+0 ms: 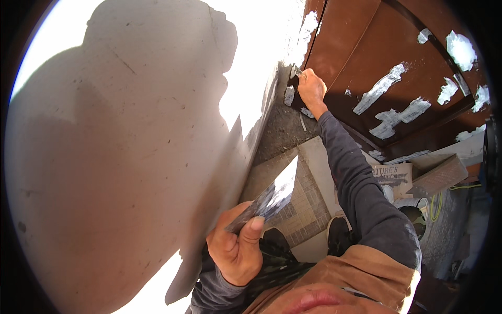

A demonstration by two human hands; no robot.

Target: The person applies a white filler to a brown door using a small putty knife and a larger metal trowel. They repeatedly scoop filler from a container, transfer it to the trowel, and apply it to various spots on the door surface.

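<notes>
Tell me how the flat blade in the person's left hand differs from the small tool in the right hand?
The broad blade is wide and fully visible, held low near the body in the left hand; the small tool is narrow and mostly hidden by the right hand. The broad blade hangs in the air, while the small tool is pressed where the pale wall meets the brown door. Both carry whitish filler.

Left hand [238, 251] grips broad blade [272, 196]: metal, glossy, smeared grey. Wall [104, 157] beside it: smooth matt plaster, few scratches. Door [387, 68] at right hand [311, 86]: matt rust-brown, patched with rough white filler. Rough concrete just below right hand.
</notes>
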